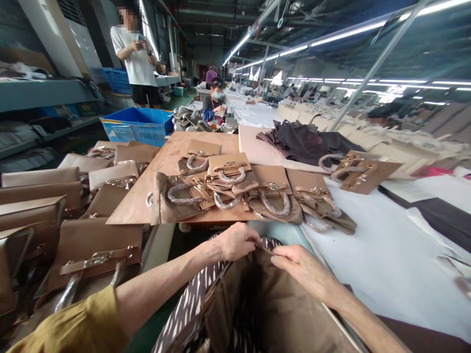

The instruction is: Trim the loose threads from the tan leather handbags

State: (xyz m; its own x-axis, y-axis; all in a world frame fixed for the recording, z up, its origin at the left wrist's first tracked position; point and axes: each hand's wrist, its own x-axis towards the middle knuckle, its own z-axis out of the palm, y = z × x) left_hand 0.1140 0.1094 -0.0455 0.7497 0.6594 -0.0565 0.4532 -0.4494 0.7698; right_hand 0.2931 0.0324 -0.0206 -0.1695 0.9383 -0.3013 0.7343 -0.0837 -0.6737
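An open brown bag [294,304] rests on my lap, its dark inside facing up. My left hand [237,241] pinches the far end of its rim with curled fingers. Close beside it, my right hand [300,262] grips the same edge between thumb and fingers. A short stretch of brown material shows between the two hands. Just beyond them, several tan handbags [228,169] with wrapped handles and gold clasps lie on a brown board [128,206].
More tan bags [99,245] are stacked at the left. A blue crate [136,125] stands behind them. Dark fabric [305,139] and another bag [362,171] lie at the right on a white-covered table [375,230]. Other people stand or sit farther back.
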